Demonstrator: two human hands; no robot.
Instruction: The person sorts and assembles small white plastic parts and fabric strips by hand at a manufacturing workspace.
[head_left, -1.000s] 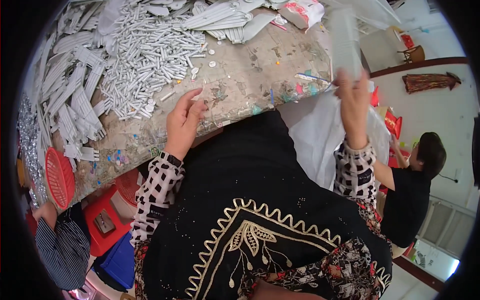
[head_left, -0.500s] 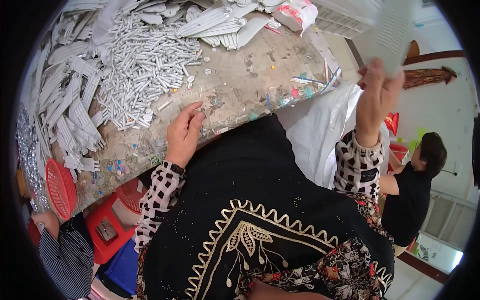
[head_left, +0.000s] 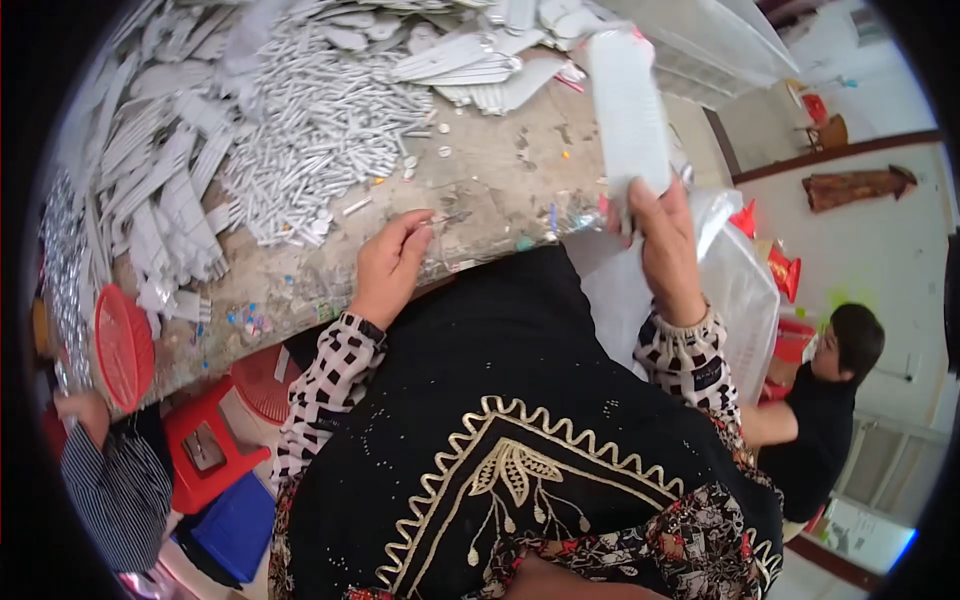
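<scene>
My right hand [head_left: 668,245] grips the lower end of a long, flat, pale plastic piece [head_left: 628,110], thumb on its face, and holds it upright above the table's right end. My left hand [head_left: 392,262] rests over the table's near edge, thumb and forefinger curled close together. Whether anything small sits between them I cannot make out. Beyond the left hand lies a heap of short white plastic rods [head_left: 310,130]. Flat white slatted pieces [head_left: 165,185] are piled left of the rods, and more slatted pieces [head_left: 455,62] lie at the back.
The worn table [head_left: 500,165] has small coloured scraps along its near edge. A red basket [head_left: 124,345] stands at its left corner, close to another person's hand [head_left: 85,415]. Red stool [head_left: 205,445] below left; clear plastic bag [head_left: 735,300] at right; another person [head_left: 825,420] beyond.
My right hand has come left and down with the flat plastic piece, from beside the table to above its right end. My left hand keeps nearly the same place and pose.
</scene>
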